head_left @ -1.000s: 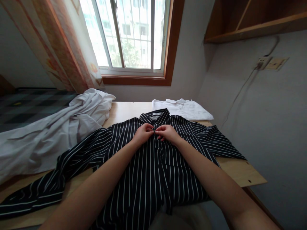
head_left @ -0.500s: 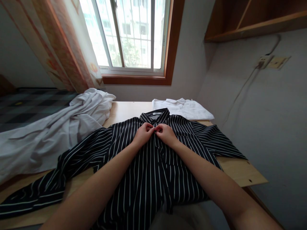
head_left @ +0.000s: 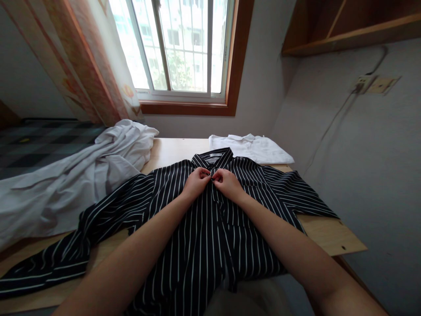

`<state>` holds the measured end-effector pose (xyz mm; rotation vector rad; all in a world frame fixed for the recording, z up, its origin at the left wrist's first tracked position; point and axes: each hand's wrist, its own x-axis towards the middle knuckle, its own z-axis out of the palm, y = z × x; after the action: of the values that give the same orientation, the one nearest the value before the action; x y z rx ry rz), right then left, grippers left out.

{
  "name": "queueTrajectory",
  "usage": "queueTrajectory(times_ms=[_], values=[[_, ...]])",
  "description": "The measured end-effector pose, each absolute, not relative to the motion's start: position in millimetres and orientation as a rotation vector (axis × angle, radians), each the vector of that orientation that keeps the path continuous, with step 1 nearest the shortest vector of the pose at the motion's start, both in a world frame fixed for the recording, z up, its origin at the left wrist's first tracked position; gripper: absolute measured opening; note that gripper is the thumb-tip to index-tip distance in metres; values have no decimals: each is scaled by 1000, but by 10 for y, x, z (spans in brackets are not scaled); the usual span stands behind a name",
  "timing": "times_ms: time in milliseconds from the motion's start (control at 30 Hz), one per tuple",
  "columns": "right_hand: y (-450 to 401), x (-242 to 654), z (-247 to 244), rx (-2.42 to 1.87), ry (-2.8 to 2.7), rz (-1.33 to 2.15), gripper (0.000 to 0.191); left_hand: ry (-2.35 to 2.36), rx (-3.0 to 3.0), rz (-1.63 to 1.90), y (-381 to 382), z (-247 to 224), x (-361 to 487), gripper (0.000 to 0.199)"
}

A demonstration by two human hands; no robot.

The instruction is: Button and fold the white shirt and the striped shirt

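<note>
A black shirt with white stripes point(head_left: 194, 237) lies front up, its collar toward the window and its sleeves spread to both sides. Just below the collar, my left hand point(head_left: 197, 181) pinches the left edge of the front opening. Close beside it, my right hand point(head_left: 226, 182) is closed in a pinch on the same placket, the fingertips of both hands almost touching. Any button between them is too small to make out. Lower down, the shirt's front edges hang slightly apart.
Under the shirt is a light wooden table point(head_left: 324, 230). A crumpled white garment point(head_left: 108, 175) lies at the left, and a folded white shirt point(head_left: 250, 148) at the back right. Beyond are a window point(head_left: 184, 48), a curtain point(head_left: 85, 57) and a wall socket with a cord point(head_left: 362, 83).
Both hands stay at the placket below the collar, with only slight finger movement. The shirt lies as before.
</note>
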<state>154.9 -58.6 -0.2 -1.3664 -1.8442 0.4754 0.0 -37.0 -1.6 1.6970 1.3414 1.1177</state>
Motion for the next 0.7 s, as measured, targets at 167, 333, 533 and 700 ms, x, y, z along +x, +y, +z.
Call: queueTrajectory(times_ms=[167, 333, 533, 700], values=[[-593, 1592, 45, -1322, -1892, 525, 14, 1325, 1664, 1130, -361, -35, 1, 16], [-609, 1626, 94, -1350, -1913, 557, 14, 1294, 1637, 1151, -355, -45, -3, 16], [-598, 1624, 69, -1351, -1727, 872, 3, 1270, 1581, 1140, -365, -25, 5, 17], [-590, 1623, 65, -1364, -1663, 974, 4, 1257, 1563, 1135, -367, -24, 7, 16]])
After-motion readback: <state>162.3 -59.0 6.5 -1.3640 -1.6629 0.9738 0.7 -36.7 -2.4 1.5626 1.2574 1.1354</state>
